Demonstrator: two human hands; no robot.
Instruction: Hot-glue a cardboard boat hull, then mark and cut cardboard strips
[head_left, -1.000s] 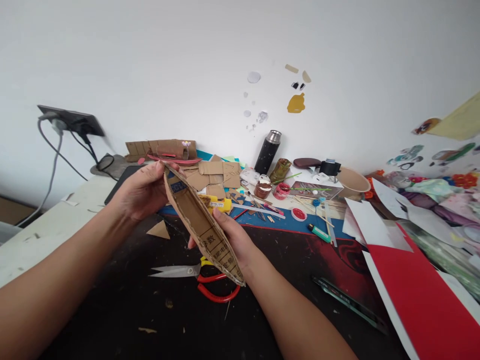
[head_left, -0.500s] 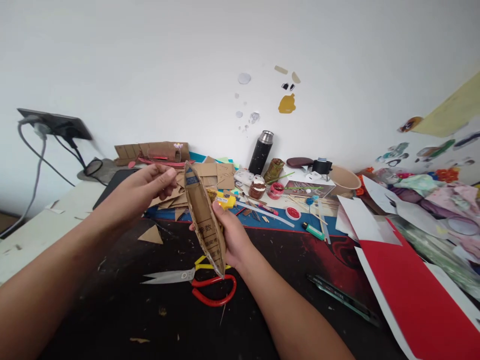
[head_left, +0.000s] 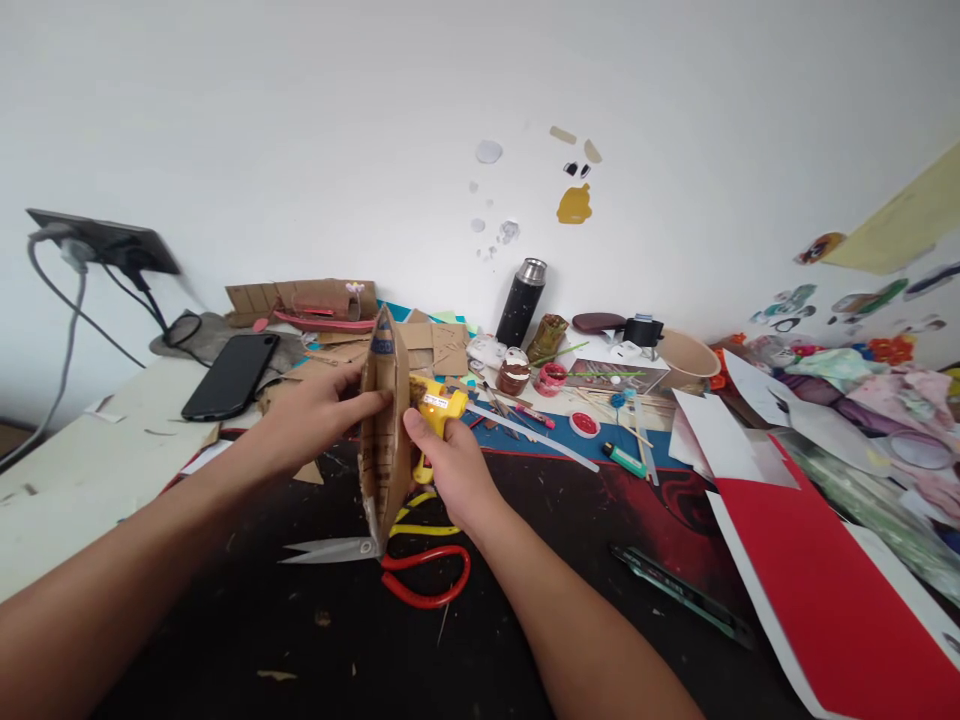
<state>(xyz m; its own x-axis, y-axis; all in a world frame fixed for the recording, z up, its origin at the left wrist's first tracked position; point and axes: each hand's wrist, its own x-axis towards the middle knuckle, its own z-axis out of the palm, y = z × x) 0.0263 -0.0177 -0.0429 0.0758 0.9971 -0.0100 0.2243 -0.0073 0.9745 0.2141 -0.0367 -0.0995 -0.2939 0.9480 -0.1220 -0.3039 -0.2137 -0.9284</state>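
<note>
A narrow boat-shaped cardboard piece (head_left: 386, 440), pointed at both ends, stands tilted up above the dark mat, its hollow side facing left. My left hand (head_left: 326, 415) grips its left wall, thumb inside the hollow and the other fingers partly hidden behind it. My right hand (head_left: 454, 465) is closed round a yellow hot glue gun (head_left: 441, 405), the thumb against the cardboard's right side. A clear glue stick (head_left: 532, 437) juts out of the gun to the right. Beneath, scissors (head_left: 424, 580) with red and yellow handles lie on the mat, blades to the left.
A black phone (head_left: 231, 378) lies at the left. Cardboard scraps (head_left: 442, 345) are piled at the back, near a black thermos (head_left: 523, 303) and small jars (head_left: 514, 372). A utility knife (head_left: 679, 595) and red paper (head_left: 847, 580) lie at the right.
My left hand has moved right and taken hold of the cardboard boat, which has turned more upright and edge-on. The yellow glue gun shows more, and the phone is uncovered.
</note>
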